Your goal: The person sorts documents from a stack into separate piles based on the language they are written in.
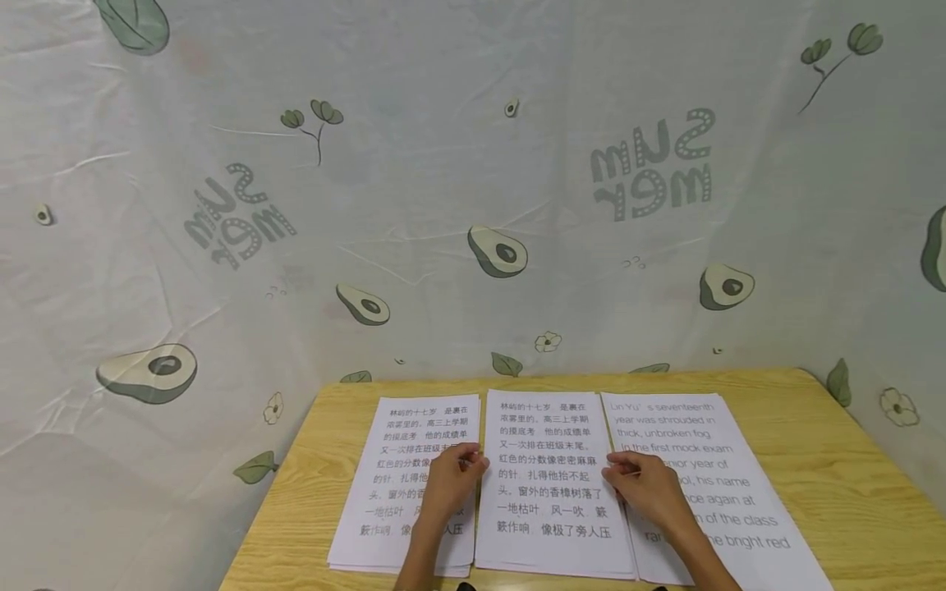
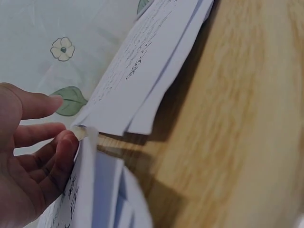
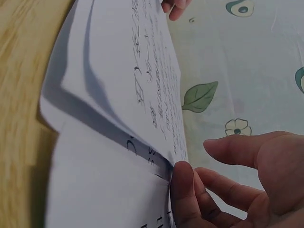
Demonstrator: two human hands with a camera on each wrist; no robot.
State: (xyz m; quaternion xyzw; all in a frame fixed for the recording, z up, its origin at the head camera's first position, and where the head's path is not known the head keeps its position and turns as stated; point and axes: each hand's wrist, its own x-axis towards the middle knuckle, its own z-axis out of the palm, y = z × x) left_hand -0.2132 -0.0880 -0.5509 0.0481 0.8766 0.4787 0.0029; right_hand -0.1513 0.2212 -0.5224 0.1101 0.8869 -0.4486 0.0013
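Note:
Three stacks of printed white paper lie side by side. The middle stack (image 1: 547, 550) has large Chinese print, as does the left stack (image 1: 355, 525); the right stack (image 1: 746, 566) has English print. My left hand (image 1: 449, 483) lies over the left stack, its fingertips at the gap beside the middle stack. The left wrist view shows bent fingers against a paper edge, the thumb apart from them. My right hand (image 1: 652, 491) is over the right stack, fingertips touching the middle stack's right edge. Its thumb (image 3: 232, 148) stands clear of the paper.
A wood-grain table (image 1: 296, 484) carries the stacks, with its surface showing on both sides. Behind it hangs a pale curtain (image 1: 414, 189) printed with avocados, leaves and flowers. Loose sheet edges (image 2: 142, 123) stick out unevenly at the near side of a stack.

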